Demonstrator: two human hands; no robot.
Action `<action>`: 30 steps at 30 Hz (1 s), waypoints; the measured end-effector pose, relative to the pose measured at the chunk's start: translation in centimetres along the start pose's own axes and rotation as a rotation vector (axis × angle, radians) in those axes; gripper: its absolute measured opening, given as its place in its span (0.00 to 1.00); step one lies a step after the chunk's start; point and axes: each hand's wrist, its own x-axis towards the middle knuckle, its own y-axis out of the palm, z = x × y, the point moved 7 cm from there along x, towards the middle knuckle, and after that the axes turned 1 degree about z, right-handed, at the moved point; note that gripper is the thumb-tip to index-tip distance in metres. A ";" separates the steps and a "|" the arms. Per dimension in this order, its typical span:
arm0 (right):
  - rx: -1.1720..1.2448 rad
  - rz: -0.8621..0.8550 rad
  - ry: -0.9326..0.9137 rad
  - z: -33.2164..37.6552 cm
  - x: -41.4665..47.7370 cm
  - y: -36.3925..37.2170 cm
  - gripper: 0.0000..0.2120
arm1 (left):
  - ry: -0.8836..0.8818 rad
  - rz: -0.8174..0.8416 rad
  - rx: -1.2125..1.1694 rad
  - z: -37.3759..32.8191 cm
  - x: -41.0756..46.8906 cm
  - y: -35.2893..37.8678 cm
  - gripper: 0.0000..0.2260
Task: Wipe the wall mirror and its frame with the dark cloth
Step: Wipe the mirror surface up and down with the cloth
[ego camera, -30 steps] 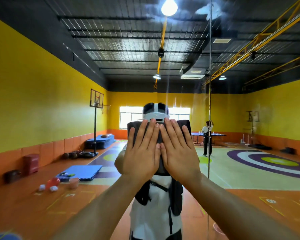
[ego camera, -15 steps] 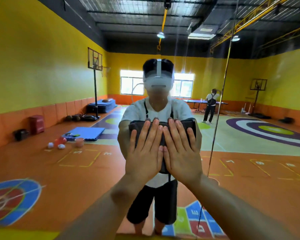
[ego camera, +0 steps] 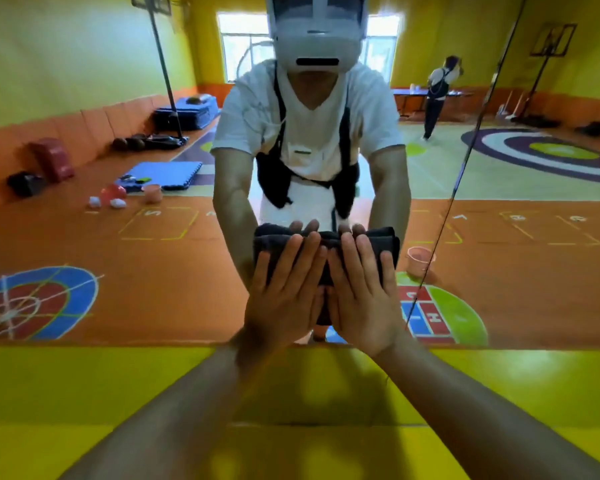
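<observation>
As reflected: pale grey-white headset (ego camera: 316,32) with a top strap and a dark slot low on its front; white short-sleeved V-neck T-shirt (ego camera: 312,133); black harness (ego camera: 274,174), narrow straps over both shoulders widening to vest-like panels at the waist, joined by a thin cross strap. Thin white cable (ego camera: 260,116) loops across one shoulder of the shirt. Direct view: left hand (ego camera: 284,296) and right hand (ego camera: 364,299) bare, sleeves ending above the elbows.
</observation>
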 end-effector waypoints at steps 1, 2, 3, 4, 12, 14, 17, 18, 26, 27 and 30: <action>0.016 0.011 -0.007 0.4 -1.4 0.5 0.34 | -0.002 0.010 -0.005 -0.5 -1.6 0.5 0.27; 0.024 0.027 -0.023 0.8 -2.9 1.1 0.34 | -0.004 0.018 -0.007 -1.1 -3.3 1.0 0.28; 0.026 0.042 -0.043 1.2 -4.5 1.7 0.34 | -0.009 0.022 -0.008 -1.8 -4.9 1.5 0.28; 0.023 0.049 -0.065 1.6 -6.0 2.3 0.34 | -0.012 0.022 -0.009 -2.4 -6.5 2.1 0.28; 0.049 0.037 -0.044 4.8 -15.9 6.4 0.31 | 0.019 0.012 -0.028 -6.3 -16.4 5.4 0.29; 0.057 0.054 -0.041 5.8 -18.9 7.7 0.32 | 0.026 0.026 -0.051 -7.2 -19.3 6.1 0.29; 0.049 0.077 -0.050 7.3 -23.4 9.6 0.33 | 0.021 0.070 -0.077 -8.5 -23.9 7.2 0.30; 0.054 0.091 -0.048 7.8 -24.9 10.2 0.34 | 0.020 0.091 -0.086 -9.0 -25.5 7.6 0.31; -0.015 0.200 -0.054 10.0 -35.2 13.9 0.37 | 0.041 0.203 -0.074 -13.8 -35.1 10.8 0.32; -0.021 0.209 -0.055 10.0 -35.9 14.1 0.38 | 0.040 0.211 -0.074 -14.2 -35.6 11.1 0.33; -0.021 0.209 -0.086 9.7 -37.0 14.2 0.38 | 0.031 0.240 -0.048 -15.1 -36.7 11.7 0.34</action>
